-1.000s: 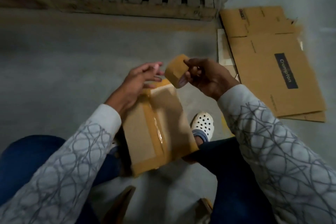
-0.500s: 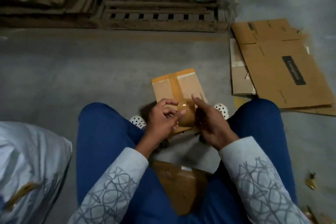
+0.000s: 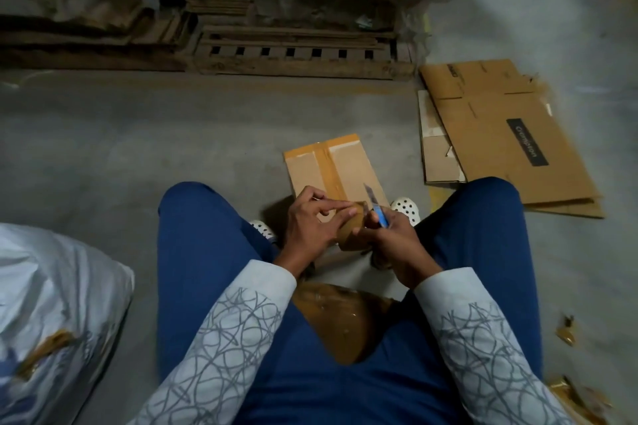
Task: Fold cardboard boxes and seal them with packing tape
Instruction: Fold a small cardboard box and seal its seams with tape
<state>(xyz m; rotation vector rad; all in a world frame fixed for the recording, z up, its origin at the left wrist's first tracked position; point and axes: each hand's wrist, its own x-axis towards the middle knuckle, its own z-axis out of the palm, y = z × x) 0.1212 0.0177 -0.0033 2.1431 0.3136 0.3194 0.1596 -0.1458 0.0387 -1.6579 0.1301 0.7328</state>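
- Head view: the sealed box (image 3: 336, 166) lies flat on the concrete floor just beyond the person's knees, with a strip of brown tape down its middle seam and another across its far edge.
- Just on the near side of that box, the left hand (image 3: 310, 222) pinches at the rim of the tape roll (image 3: 352, 233) with curled fingertips, apparently picking for the loose end.
- The right hand (image 3: 397, 247) is clenched round a blue-handled cutter (image 3: 378, 214), blade pointing up toward the box, and it also props the roll from the right.
- Well right of the box lies a stack of flattened cartons (image 3: 500, 134); beyond the box stands a wooden pallet (image 3: 297, 57).
- Judged step: this box looks finished, and the tape is being readied for the next one.
- The next move calls for freeing the tape end cleanly, keeping the blade off the left fingers, then fetching a flat carton to fold.
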